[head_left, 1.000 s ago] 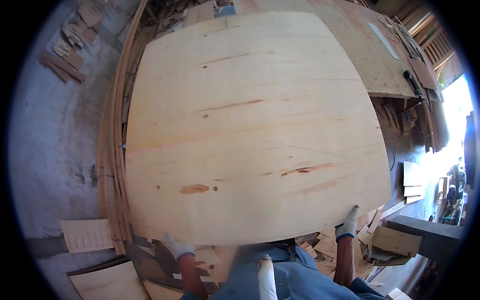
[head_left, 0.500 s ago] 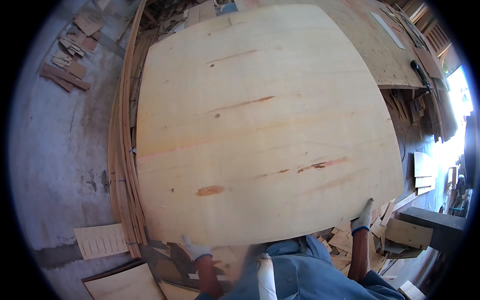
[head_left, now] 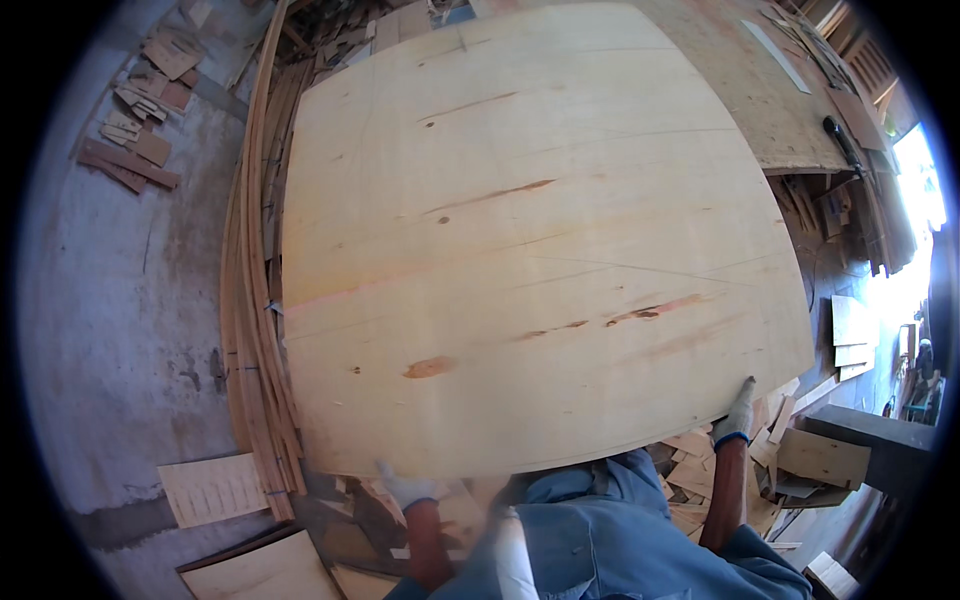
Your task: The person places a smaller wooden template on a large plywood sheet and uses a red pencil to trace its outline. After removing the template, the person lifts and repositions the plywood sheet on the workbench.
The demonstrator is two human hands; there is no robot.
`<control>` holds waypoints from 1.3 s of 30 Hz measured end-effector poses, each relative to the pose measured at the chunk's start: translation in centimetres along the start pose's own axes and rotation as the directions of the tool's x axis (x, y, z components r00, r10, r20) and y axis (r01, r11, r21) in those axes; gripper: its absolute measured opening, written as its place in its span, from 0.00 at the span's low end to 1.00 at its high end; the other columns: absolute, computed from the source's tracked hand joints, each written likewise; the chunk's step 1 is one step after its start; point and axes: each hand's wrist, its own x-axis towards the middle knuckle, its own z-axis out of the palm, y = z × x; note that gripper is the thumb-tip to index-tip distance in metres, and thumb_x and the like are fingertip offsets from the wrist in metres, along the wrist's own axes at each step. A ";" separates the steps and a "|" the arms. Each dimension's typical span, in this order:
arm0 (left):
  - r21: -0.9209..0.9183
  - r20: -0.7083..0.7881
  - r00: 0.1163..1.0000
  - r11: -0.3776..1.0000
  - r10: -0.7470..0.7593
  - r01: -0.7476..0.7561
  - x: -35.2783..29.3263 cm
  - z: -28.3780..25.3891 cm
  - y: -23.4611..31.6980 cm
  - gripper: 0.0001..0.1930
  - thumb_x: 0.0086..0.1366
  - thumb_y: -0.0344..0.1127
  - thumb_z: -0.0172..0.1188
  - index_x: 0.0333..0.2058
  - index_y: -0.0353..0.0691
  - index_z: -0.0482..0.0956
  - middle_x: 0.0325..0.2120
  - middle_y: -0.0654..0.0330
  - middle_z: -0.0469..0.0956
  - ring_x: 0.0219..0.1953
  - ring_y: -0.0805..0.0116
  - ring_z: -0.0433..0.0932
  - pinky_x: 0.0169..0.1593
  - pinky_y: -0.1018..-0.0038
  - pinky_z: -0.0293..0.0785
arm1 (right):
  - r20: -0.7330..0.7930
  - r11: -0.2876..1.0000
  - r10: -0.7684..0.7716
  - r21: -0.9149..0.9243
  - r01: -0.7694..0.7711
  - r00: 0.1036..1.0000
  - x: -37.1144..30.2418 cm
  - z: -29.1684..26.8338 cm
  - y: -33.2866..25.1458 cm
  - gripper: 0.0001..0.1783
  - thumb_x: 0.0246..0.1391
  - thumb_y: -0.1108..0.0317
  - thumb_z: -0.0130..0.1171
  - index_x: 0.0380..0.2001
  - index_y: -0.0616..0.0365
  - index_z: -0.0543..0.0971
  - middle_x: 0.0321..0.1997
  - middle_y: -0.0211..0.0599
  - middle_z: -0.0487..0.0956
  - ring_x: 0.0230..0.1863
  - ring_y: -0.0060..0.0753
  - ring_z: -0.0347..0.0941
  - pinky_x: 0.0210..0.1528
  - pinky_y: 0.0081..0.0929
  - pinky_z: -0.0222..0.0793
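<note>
A large pale plywood sheet (head_left: 520, 280) with brown knots and cracks fills the middle of the view. My left hand (head_left: 408, 488), in a light glove, grips its near edge toward the left corner. At the near right corner my right hand (head_left: 737, 412), in a glove with a blue cuff, clasps the edge, thumb on top and the other fingers hidden underneath. The sheet's near edge lies close to my blue clothing (head_left: 600, 530).
Long bundled wood strips (head_left: 255, 330) run along the sheet's left side. A wooden worktable (head_left: 790, 130) stands at the far right, a black-handled tool (head_left: 840, 140) on its edge. Plywood offcuts (head_left: 690, 475) litter the floor near my right arm, beside a dark grey beam (head_left: 865, 428).
The plywood sheet has shifted slightly away from me and to the right. Both hands have moved with it, still gripping its near edge.
</note>
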 end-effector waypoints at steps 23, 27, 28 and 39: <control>0.045 -0.069 0.997 0.998 0.034 -0.031 0.8 4.5 -1.6 0.34 0.71 0.61 0.44 0.66 0.43 0.63 0.65 0.54 0.64 0.64 0.50 0.64 0.67 0.53 0.59 | 0.063 0.995 0.023 -0.099 -0.016 0.998 1.5 5.2 -2.5 0.37 0.65 0.38 0.48 0.65 0.54 0.66 0.65 0.38 0.71 0.60 0.39 0.71 0.61 0.38 0.71; 0.014 -0.098 0.995 1.000 0.013 -0.012 0.6 5.7 -1.5 0.32 0.71 0.59 0.45 0.64 0.43 0.64 0.63 0.54 0.66 0.62 0.51 0.66 0.65 0.52 0.61 | 0.028 0.999 -0.002 -0.045 0.004 1.000 1.9 5.6 -2.3 0.38 0.64 0.37 0.50 0.64 0.55 0.65 0.59 0.37 0.74 0.53 0.36 0.75 0.51 0.33 0.76; -0.008 -0.126 0.992 1.000 -0.007 0.006 0.3 6.6 -1.6 0.31 0.71 0.58 0.45 0.64 0.42 0.64 0.63 0.54 0.67 0.62 0.51 0.66 0.65 0.52 0.62 | 0.020 1.000 -0.012 -0.025 0.012 1.000 2.4 5.2 -2.0 0.38 0.64 0.38 0.50 0.65 0.55 0.65 0.59 0.37 0.74 0.54 0.37 0.75 0.52 0.34 0.76; 0.123 -0.024 0.997 0.990 0.070 -0.066 4.1 5.0 -0.6 0.33 0.68 0.59 0.47 0.64 0.44 0.63 0.62 0.55 0.66 0.61 0.53 0.68 0.59 0.53 0.69 | 0.011 0.999 -0.010 -0.048 0.010 1.000 2.4 7.8 -2.3 0.37 0.64 0.38 0.50 0.65 0.53 0.65 0.63 0.37 0.72 0.58 0.39 0.73 0.57 0.37 0.74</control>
